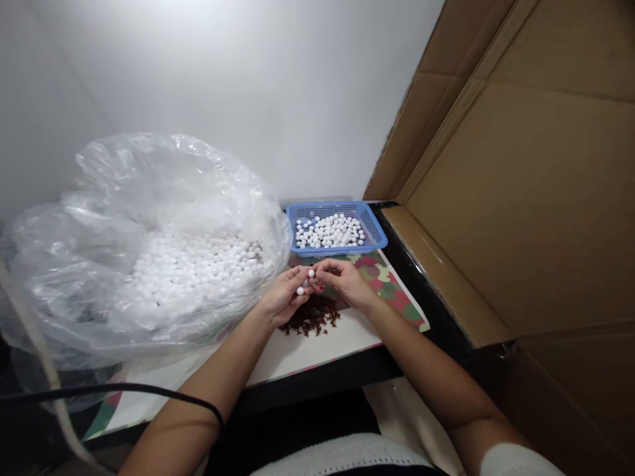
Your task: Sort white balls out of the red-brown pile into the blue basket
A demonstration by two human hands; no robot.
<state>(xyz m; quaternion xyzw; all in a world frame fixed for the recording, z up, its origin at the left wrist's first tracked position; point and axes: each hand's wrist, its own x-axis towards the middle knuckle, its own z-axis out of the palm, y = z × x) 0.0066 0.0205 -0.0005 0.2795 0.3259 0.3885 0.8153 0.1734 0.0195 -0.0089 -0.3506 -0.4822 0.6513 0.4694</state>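
Observation:
Small white balls show at the fingers of my left hand [286, 292], which is closed around them. One white ball [311, 273] sits between the fingertips of both hands, and another white ball [300, 291] rests lower against the left fingers. My right hand [346, 283] meets the left with thumb and fingers pinched together beside the upper ball. What is inside that pinch is too small to make out. Just below the hands lies a pile of small, reddish-brown, branching pieces [313, 317], partly hidden by the left hand.
A large clear plastic bag [163, 158] full of white balls [193, 271] stands open at the left. Behind my hands is a blue basket [337, 252] with more balls. A patterned sheet [391, 291] covers the table. Cardboard [520, 198] walls the right side; a black cable [124, 387] crosses my left forearm.

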